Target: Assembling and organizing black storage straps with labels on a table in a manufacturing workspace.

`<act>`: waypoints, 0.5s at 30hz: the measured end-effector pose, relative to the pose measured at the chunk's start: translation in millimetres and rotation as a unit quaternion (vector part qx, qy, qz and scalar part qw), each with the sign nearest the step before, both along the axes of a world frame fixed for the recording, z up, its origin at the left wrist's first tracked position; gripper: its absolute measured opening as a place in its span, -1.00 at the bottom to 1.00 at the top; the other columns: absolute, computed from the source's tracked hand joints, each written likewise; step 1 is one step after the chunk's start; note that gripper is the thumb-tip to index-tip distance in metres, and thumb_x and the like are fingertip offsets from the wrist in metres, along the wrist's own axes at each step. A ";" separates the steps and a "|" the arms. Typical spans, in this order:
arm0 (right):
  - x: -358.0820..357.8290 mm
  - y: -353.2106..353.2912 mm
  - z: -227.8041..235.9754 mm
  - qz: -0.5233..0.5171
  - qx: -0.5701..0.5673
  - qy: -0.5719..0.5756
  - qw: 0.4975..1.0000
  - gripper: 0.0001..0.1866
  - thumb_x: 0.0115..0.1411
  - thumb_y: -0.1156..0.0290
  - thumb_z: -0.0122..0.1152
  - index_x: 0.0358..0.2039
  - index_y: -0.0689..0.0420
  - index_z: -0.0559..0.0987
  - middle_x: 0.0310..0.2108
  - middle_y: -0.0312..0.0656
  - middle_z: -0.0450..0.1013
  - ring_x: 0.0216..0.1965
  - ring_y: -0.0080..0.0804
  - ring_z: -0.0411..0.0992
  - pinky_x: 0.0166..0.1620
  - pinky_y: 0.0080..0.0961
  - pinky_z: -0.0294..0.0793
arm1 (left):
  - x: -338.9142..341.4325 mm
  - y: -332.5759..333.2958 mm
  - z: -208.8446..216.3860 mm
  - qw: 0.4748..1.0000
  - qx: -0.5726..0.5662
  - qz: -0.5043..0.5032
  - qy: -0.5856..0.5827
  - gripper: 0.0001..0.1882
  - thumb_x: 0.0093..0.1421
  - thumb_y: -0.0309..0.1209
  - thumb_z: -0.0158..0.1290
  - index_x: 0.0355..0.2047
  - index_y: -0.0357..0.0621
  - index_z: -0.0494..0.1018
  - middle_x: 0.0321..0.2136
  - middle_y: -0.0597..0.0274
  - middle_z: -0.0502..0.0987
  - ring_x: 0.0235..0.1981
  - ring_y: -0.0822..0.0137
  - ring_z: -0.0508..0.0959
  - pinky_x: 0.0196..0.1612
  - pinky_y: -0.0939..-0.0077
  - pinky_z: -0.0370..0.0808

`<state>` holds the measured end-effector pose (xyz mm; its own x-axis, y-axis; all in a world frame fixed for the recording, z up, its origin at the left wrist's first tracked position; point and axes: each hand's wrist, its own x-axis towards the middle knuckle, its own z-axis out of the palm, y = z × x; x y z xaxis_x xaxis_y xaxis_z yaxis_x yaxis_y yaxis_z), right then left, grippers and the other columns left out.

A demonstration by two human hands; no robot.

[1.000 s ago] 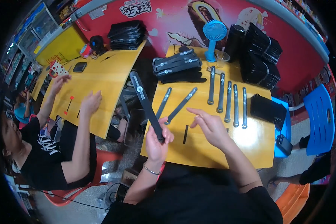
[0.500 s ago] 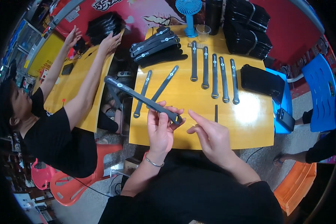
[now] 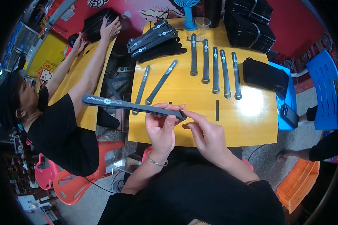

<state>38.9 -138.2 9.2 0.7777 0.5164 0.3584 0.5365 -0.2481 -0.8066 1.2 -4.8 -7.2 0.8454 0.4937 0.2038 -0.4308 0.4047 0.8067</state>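
Note:
My left hand (image 3: 160, 131) is closed around a small stack of grey hook-and-loop straps (image 3: 129, 106), near their buckle end. The free ends stick out to the left over the table's edge. At the buckle end, my right hand (image 3: 208, 135) pinches a thin yellowish strand (image 3: 187, 122), its fingertips touching the straps; whether the strand is a rubber band is hard to tell. Beyond my hands, two loose straps (image 3: 161, 81) lie slanted on the yellow table (image 3: 248, 129). Several more straps (image 3: 215, 71) lie side by side to the right.
A pile of grey straps (image 3: 154, 43) sits at the back left, beside a blue fan (image 3: 189, 18) and a clear cup (image 3: 203, 25). Black wrapped bundles (image 3: 248, 30) and a black pouch (image 3: 264, 78) are at right. A co-worker (image 3: 58, 127) handles a black package (image 3: 97, 24) at another table.
The straps in my left hand have swung level and their free ends lie together. My right hand has moved in to the buckle end, its fingers pinching the yellowish strand.

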 end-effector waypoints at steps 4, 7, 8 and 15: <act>1.9 1.1 0.7 -0.002 0.025 -0.020 0.999 -0.63 0.08 0.56 0.17 -0.05 0.15 0.46 -0.49 -0.03 0.51 -0.49 -0.21 0.53 -0.45 -0.45 0.48 | 1.4 -1.8 -0.5 1.000 0.018 0.012 -0.015 -0.66 0.16 -0.49 0.08 -0.09 -0.23 0.25 -0.25 -0.02 0.50 -0.11 0.07 0.52 -0.12 0.33 0.56; 3.0 2.0 -1.0 -0.007 0.021 -0.034 0.999 -0.64 0.07 0.59 0.17 -0.07 0.15 0.48 -0.46 -0.03 0.52 -0.47 -0.21 0.53 -0.44 -0.45 0.48 | 1.0 -4.2 1.2 1.000 0.019 0.021 -0.005 -0.67 0.15 -0.53 0.07 -0.10 -0.25 0.26 -0.22 -0.07 0.50 -0.09 0.08 0.51 -0.10 0.33 0.54; 2.9 2.2 -1.9 -0.011 0.027 -0.041 0.999 -0.65 0.07 0.60 0.16 -0.08 0.16 0.49 -0.45 -0.03 0.52 -0.46 -0.21 0.54 -0.43 -0.45 0.49 | 0.7 -4.9 2.0 1.000 0.015 0.026 0.009 -0.68 0.14 -0.56 0.06 -0.10 -0.26 0.26 -0.20 -0.09 0.49 -0.08 0.08 0.51 -0.08 0.33 0.53; 4.5 3.3 0.2 -0.016 0.049 0.032 0.998 -0.66 0.07 0.74 0.07 -0.11 0.24 0.49 -0.32 0.01 0.53 -0.29 -0.26 0.56 -0.33 -0.56 0.52 | 1.6 -9.1 -4.0 0.995 0.076 0.059 0.007 -0.63 0.11 -0.67 0.02 -0.06 -0.30 0.26 -0.15 -0.10 0.48 -0.06 0.17 0.49 -0.04 0.41 0.50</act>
<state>43.4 -134.9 9.3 0.8159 0.4558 0.3558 0.4766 -0.1817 -0.8601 2.9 -13.9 -11.2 0.7867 0.5537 0.2730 -0.4564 0.2240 0.8611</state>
